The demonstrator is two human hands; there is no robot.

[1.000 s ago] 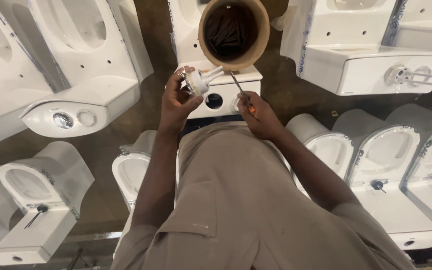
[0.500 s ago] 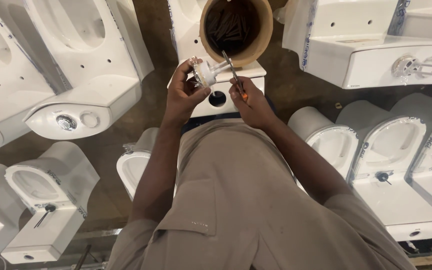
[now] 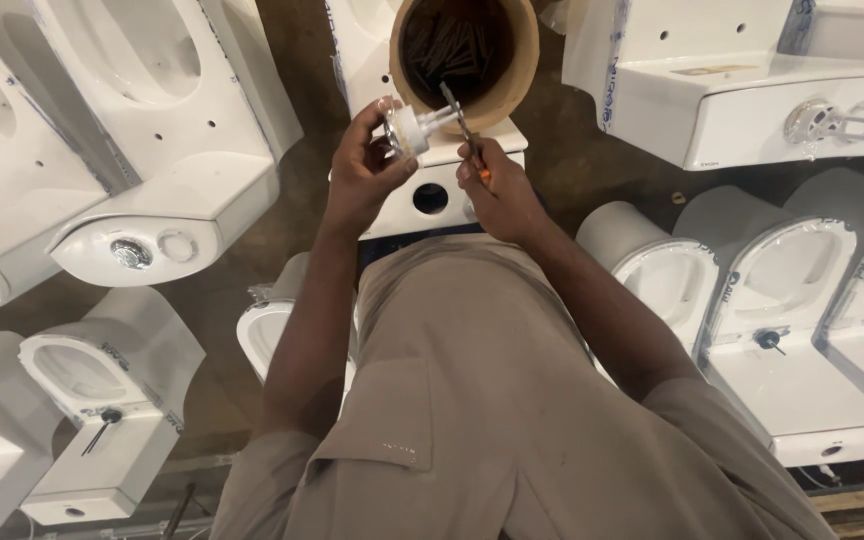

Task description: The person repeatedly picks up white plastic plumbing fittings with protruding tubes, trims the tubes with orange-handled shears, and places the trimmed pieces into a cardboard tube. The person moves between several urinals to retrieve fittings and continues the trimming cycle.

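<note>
My left hand (image 3: 367, 170) grips a small white flush-button fitting (image 3: 410, 130) with thin metal rods sticking out to its right. My right hand (image 3: 497, 190) holds a slim tool with an orange handle (image 3: 464, 130), its tip against the rods of the fitting. Both hands hover above the white cistern (image 3: 407, 205) of a toilet right in front of me, which has a round hole (image 3: 430, 198) on top. Just behind it stands a round tan bucket (image 3: 512, 85) filled with several dark rods.
White ceramic toilets surround me on a brown floor: a large one at left with a chrome button (image 3: 132, 253), a smaller one at lower left (image 3: 92, 400), others at right (image 3: 782, 330), and a cistern with a chrome fitting at upper right (image 3: 817, 120).
Both hands have lifted away from the cistern top toward the bucket. The fitting has turned in my left hand, and the tool now meets its rods.
</note>
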